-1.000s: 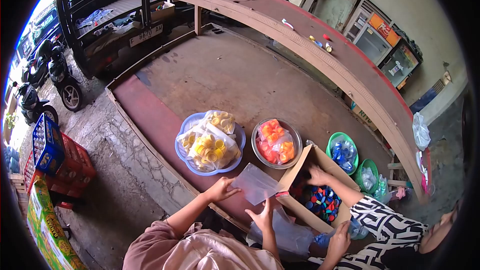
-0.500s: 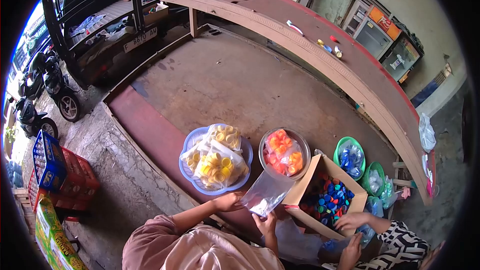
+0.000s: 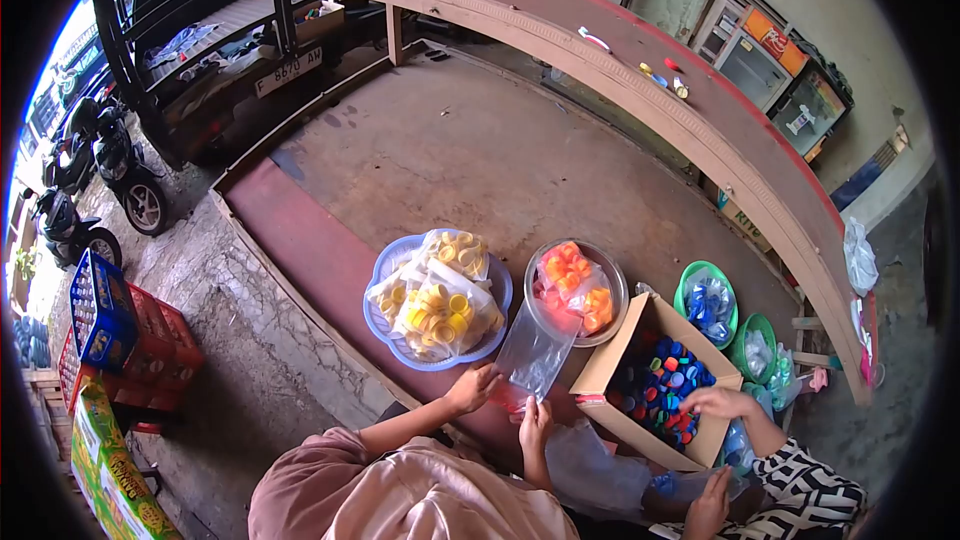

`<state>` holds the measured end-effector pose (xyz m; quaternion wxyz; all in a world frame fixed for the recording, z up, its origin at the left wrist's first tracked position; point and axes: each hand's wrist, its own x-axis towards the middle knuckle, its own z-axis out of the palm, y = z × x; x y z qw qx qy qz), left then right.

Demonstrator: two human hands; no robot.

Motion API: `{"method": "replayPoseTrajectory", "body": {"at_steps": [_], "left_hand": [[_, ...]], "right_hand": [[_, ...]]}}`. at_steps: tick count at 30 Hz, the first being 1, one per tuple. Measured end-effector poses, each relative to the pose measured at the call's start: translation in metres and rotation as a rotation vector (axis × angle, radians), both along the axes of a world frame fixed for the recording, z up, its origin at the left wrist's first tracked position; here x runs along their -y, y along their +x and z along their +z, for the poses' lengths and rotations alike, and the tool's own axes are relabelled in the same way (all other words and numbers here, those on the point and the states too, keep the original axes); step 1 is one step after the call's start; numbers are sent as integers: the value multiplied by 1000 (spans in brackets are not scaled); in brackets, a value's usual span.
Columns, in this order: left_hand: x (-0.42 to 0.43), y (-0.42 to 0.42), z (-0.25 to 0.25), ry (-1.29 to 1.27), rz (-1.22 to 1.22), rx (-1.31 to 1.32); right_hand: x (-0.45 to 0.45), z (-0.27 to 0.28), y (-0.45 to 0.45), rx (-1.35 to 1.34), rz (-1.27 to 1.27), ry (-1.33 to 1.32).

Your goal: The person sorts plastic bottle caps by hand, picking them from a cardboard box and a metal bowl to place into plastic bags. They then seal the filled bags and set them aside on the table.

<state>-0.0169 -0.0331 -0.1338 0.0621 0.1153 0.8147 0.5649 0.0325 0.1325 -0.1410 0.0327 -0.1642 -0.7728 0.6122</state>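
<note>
My left hand [image 3: 473, 387] pinches the left edge of a clear plastic bag [image 3: 535, 352] near its lower end. Below and to the right, my right hand [image 3: 535, 423] grips the same end with its fingers closed. The bag looks flat, and its far end reaches the rim of a round metal bowl [image 3: 622, 308]. That bowl carries bagged orange bottle caps [image 3: 568, 265]. Just beyond my left hand is a lavender plastic basket [image 3: 378, 315] with bags of yellow caps [image 3: 438, 315].
On the right, a cardboard box [image 3: 610, 355] holds loose blue and red caps; a co-worker's hand [image 3: 720, 402] reaches over it. Green baskets [image 3: 733, 315] stand beyond. More clear plastic [image 3: 590, 470] lies right of my right hand. Stacked crates [image 3: 150, 345] are on the left.
The plastic bag has turned more upright in view, and my hands have shifted slightly with it. The co-worker's hand has lifted a little over the box. The whole view has shifted slightly.
</note>
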Motion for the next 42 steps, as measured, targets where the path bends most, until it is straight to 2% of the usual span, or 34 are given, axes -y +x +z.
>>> {"method": "replayPoseTrajectory", "body": {"at_steps": [1, 3, 5, 9, 10, 12, 13, 15, 16, 19, 23, 24, 25, 27, 28, 31, 32, 35, 36, 39, 40, 42], "left_hand": [[0, 2, 0, -29, 16, -3], [-2, 10, 1, -109, 76, -22], [-5, 19, 5, -209, 164, -57], [-5, 24, 15, -127, 76, 123], [-10, 27, 21, -32, 106, 159], [-15, 24, 21, 91, 38, 45], [-17, 23, 21, 153, -2, -9], [-25, 20, 27, 344, 58, 101], [-29, 18, 31, 439, 87, 157], [-31, 17, 56, 529, 94, 294], [-31, 13, 48, 377, 75, -159], [-28, 13, 50, 393, 49, -57], [-26, 12, 53, 416, 53, 13], [-27, 9, 56, 460, 64, 155], [-31, 8, 48, 386, 126, 14], [-30, 15, 67, 562, 94, 346], [-27, 12, 63, 515, 74, 543], [-26, 15, 63, 778, 72, 843], [-28, 15, 60, 831, 97, 813], [-26, 10, 33, 701, 75, 297], [-22, 8, 28, 511, 98, 44], [-14, 7, 37, 329, 73, -169]], "right_hand": [[4, 3, 3, 5, -46, -44], [-4, -11, 5, -19, 37, -28], [-7, -1, 8, 119, 17, -408], [-9, 10, 13, 52, -116, -566], [-12, 12, 16, -18, -52, -367], [-16, 19, 23, -155, 66, 29], [-16, 21, 25, -166, 61, 28], [-13, 36, 24, -191, 41, 31], [-22, 35, 25, -69, 115, 124], [-11, 46, 8, -285, -60, -44], [-18, 81, -7, -70, 99, -103], [-28, 58, -13, 114, 184, -376], [-37, 37, -9, 32, 193, -239], [-25, 75, -7, -125, 207, 38], [-26, 64, -6, -132, 179, 42], [-22, 76, -9, -498, 180, 359], [-24, 72, -5, -389, 213, 304], [-23, 64, -2, -446, 213, 348], [-23, 65, -1, -425, 226, 362], [-19, 83, -4, -488, 182, 419], [-20, 76, -4, -416, 163, 289], [-19, 77, 0, -150, 67, -177]]}}
